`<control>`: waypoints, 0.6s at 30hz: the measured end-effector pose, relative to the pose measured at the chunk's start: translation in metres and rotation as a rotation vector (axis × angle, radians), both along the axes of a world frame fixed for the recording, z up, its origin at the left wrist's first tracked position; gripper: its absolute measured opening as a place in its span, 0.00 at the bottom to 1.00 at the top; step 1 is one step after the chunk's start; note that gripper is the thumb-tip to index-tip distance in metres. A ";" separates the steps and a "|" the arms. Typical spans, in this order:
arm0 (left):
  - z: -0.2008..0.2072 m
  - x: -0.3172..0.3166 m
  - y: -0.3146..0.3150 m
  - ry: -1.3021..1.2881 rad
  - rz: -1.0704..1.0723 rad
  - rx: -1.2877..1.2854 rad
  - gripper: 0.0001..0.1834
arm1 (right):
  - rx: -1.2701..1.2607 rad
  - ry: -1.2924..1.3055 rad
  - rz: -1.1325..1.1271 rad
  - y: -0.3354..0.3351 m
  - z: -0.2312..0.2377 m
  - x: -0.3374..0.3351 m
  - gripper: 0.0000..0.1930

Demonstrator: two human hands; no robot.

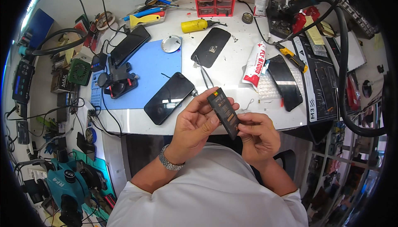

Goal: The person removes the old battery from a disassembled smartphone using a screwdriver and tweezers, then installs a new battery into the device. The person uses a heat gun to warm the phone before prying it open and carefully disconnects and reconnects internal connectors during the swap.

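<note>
A flat black phone battery (226,113) with small pale print is held up in front of me, just over the table's near edge. My left hand (196,123) grips its left side, thumb across the face. On the lower right edge, the fingers and thumb of my right hand (259,135) pinch it. A yellow patch shows at its top end. Beyond my left hand a black phone (169,98) lies on the blue mat (153,61). Tweezers (203,72) rest past the battery, against a dark phone part (211,46).
A red-and-white glue tube (255,65) lies on bubble wrap beside another dark phone (285,82). A black clamp holder (118,80) stands on the mat. Behind are a yellow bottle (194,26) and a red drawer box (214,3). A teal microscope (68,185) stands lower left.
</note>
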State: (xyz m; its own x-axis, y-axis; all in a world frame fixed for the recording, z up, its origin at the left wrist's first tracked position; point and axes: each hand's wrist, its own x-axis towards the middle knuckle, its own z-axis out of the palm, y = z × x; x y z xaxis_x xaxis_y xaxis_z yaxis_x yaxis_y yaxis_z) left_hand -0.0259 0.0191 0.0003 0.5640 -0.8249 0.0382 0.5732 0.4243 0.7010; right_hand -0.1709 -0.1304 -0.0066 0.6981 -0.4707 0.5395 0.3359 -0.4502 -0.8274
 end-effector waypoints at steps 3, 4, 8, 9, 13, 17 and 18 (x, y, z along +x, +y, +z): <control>-0.006 0.005 0.006 -0.028 0.028 0.105 0.31 | 0.057 0.065 0.085 -0.002 0.008 0.001 0.07; -0.007 0.006 0.008 -0.031 0.031 0.160 0.29 | 0.113 0.080 0.118 -0.003 0.011 0.000 0.08; -0.009 0.012 0.009 -0.085 0.138 0.211 0.20 | 0.301 0.108 0.109 -0.015 0.009 -0.001 0.12; -0.002 0.010 0.007 -0.061 0.162 0.202 0.19 | 0.320 0.099 0.109 -0.020 0.009 0.001 0.12; -0.001 0.007 0.007 -0.111 0.192 0.209 0.19 | 0.401 0.196 0.041 -0.024 0.030 0.014 0.11; 0.000 0.004 0.009 -0.317 0.167 0.287 0.18 | 0.534 0.260 0.068 -0.019 0.045 0.023 0.19; -0.001 0.003 0.009 -0.333 0.170 0.286 0.19 | 0.531 0.276 0.069 -0.018 0.043 0.024 0.21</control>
State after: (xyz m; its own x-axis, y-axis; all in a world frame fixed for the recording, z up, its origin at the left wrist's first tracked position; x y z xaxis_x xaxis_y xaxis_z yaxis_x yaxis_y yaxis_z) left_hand -0.0227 0.0276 -0.0007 0.6878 -0.7255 0.0246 0.2367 0.2562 0.9372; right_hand -0.1471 -0.1488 0.0362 0.8173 -0.5749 0.0377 0.0908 0.0638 -0.9938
